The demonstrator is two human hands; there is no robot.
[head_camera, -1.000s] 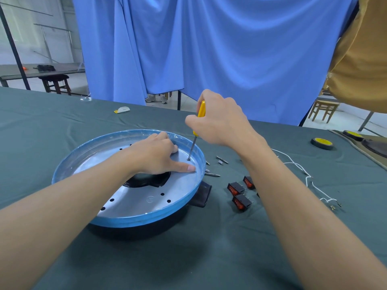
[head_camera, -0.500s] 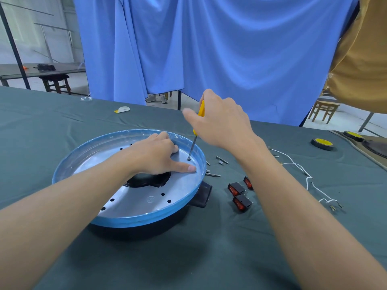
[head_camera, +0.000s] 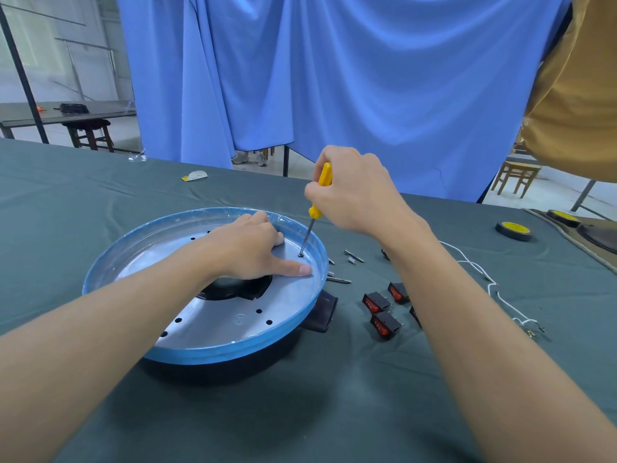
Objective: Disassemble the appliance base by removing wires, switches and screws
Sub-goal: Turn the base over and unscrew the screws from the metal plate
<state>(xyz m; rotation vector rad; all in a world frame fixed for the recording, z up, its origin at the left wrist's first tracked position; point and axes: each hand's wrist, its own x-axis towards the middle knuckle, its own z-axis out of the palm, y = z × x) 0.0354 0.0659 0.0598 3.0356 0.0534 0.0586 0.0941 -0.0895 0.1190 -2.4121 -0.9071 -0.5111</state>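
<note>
The round appliance base (head_camera: 213,332), a silver plate with a blue rim on a black body, lies on the green table. My left hand (head_camera: 248,250) presses flat on the plate, thumb stretched toward the rim. My right hand (head_camera: 354,192) grips a yellow-handled screwdriver (head_camera: 319,192), its tip set in a screw hole (head_camera: 300,254) near the plate's right edge. Three black rocker switches (head_camera: 384,309) with red faces lie to the right of the base. Loose screws (head_camera: 352,257) lie beside the rim. White wires (head_camera: 480,272) trail across the cloth further right.
A black handle (head_camera: 325,312) sticks out of the base on its right side. Yellow-and-black tape rolls (head_camera: 514,230) sit at the far right. A person in a mustard top (head_camera: 574,95) stands at the right edge. A blue curtain (head_camera: 334,68) hangs behind the table.
My right hand has shifted its fingers slightly around the screwdriver handle while the tip stays in the same hole. My left hand has not moved.
</note>
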